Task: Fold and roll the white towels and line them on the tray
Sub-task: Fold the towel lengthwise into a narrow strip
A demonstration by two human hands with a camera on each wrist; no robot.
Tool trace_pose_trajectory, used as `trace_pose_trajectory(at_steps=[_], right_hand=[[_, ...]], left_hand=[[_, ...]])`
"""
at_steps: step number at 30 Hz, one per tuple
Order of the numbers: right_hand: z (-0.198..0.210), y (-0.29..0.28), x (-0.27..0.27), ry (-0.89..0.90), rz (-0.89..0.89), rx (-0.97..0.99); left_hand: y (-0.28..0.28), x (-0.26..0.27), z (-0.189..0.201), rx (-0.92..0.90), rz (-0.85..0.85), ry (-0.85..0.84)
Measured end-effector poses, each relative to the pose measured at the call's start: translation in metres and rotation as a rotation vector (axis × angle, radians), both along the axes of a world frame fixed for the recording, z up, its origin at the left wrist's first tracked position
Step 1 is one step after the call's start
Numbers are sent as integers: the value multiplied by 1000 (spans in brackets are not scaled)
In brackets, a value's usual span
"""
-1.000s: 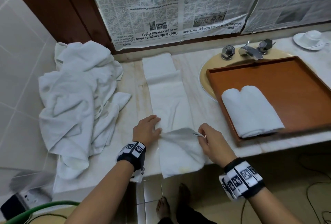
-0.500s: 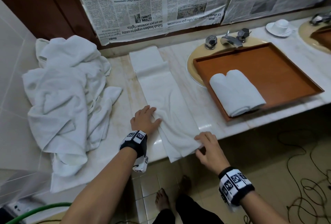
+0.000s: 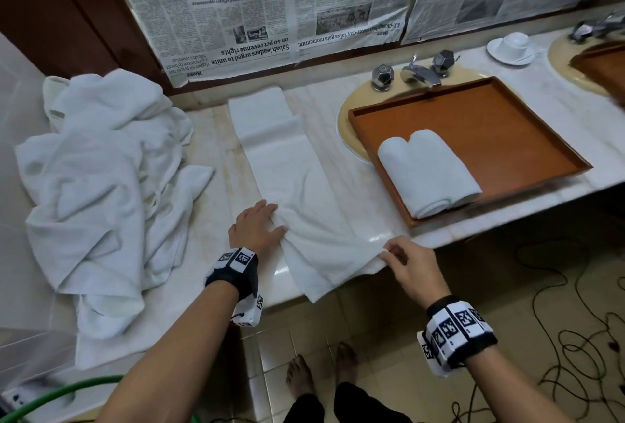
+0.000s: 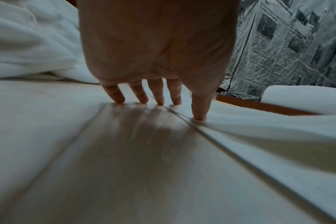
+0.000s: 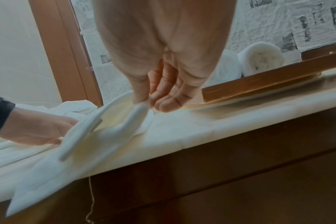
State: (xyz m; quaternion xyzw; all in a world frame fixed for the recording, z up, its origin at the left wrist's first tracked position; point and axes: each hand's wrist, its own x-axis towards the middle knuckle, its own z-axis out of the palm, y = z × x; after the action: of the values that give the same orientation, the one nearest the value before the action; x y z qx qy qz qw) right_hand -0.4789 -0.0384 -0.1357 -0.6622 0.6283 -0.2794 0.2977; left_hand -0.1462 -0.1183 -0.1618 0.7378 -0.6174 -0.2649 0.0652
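Observation:
A long folded white towel (image 3: 294,165) lies lengthwise on the marble counter, its near end hanging over the front edge. My left hand (image 3: 255,228) presses flat on the towel's left edge, fingers (image 4: 157,97) straight and thumb on the cloth. My right hand (image 3: 402,258) pinches the towel's right near edge (image 5: 142,106) between thumb and fingers, lifted slightly. Two rolled white towels (image 3: 427,170) lie side by side at the near left of the brown tray (image 3: 514,131), which sits over a sink.
A heap of loose white towels (image 3: 98,179) covers the counter's left end. A tap (image 3: 419,74) stands behind the tray, a white cup and saucer (image 3: 512,45) farther right. Newspaper (image 3: 257,3) covers the wall behind. Cables (image 3: 575,338) lie on the floor.
My right hand has drawn the towel's near right edge outward to the right and toward the counter's front. The left hand has stayed pressed on the left edge. The head view shifted right.

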Motion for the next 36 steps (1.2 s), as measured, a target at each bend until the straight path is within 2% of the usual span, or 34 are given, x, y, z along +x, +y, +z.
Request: trace_pose_trajectory(at_steps=[3,12,17,25,30,32,34,36], right_hand=[[-3,10,-6,-3,-9,-7],[-20,32,-4,74,123,224],[-4,30,12,34,160,107],[-12,9,46,136,1,284],[-10,18,50,48,-53,363],[-9,23,49,91,19,505],[-6,26,46,229,143,639],[4,21,45,303,170,630]], left_hand=[[-1,0,-1,-4,5,3],[5,-4,-1,-31,18,-15],[11,-5,-5,-71,30,-19],[11,-3,-1,-28,11,33],[11,-4,3,-3,15,46],[11,-4,3,5,10,47],[11,-3,3,11,-3,60],[11,-2,2,0,-15,71]])
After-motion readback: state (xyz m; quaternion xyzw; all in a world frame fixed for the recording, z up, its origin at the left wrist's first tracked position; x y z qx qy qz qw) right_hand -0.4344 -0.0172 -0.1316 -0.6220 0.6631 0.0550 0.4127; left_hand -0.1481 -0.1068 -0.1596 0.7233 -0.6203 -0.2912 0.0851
